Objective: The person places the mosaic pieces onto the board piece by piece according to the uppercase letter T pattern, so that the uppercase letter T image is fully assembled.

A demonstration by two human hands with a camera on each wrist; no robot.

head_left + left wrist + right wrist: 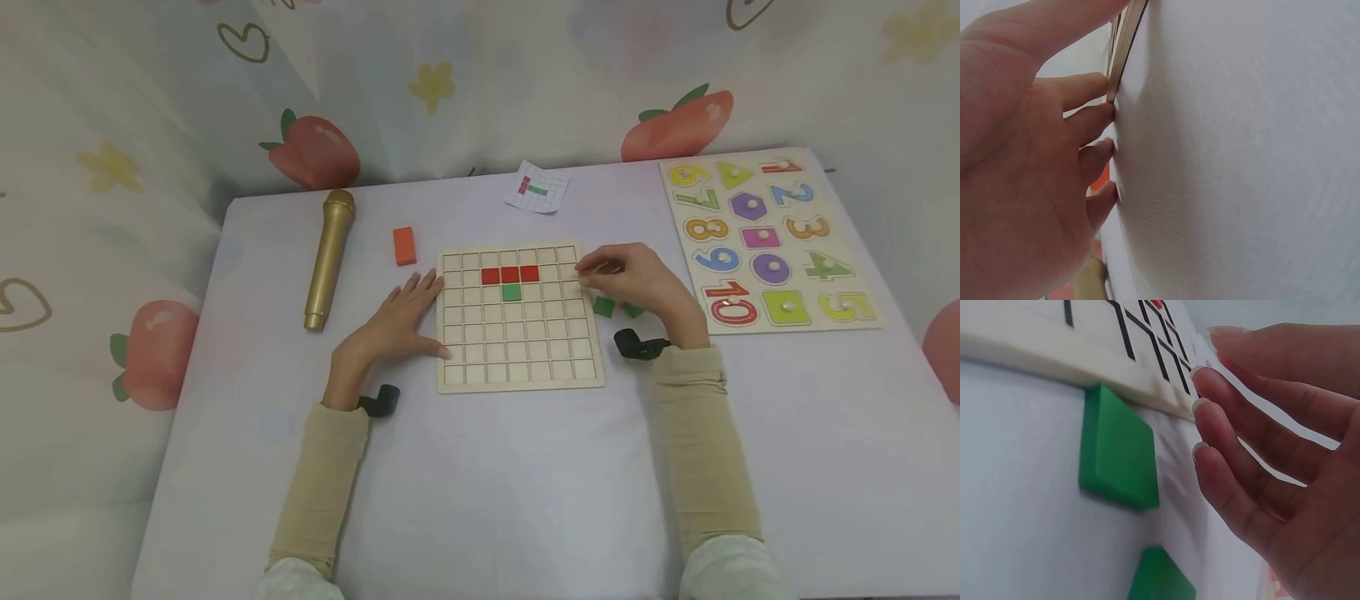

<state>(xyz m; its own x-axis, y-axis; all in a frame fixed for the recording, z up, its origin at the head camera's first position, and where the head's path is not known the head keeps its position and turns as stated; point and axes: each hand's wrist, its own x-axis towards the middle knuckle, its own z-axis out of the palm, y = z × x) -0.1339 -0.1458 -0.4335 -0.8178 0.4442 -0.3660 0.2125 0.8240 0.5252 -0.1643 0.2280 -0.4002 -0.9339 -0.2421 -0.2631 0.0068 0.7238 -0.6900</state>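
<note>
A wooden grid board [521,387] lies flat in the middle of the table. Set in its squares are a row of three red tiles [510,275] and one green tile [512,292] under the middle one. My left hand [393,321] is spread at the board's left edge, thumb over the lower corner and fingertips at the side. Over the right edge hovers my right hand [637,279], its fingers loosely bent; nothing shows between them in the right wrist view. Two loose green tiles [1119,450] lie beside that edge, below the right hand.
A gold microphone [330,258] and an orange block [404,246] lie to the left. Behind the board is a small pattern card [537,188] with coloured squares. A number and shape puzzle [765,325] takes up the right back. A printed curtain [495,83] hangs behind the table.
</note>
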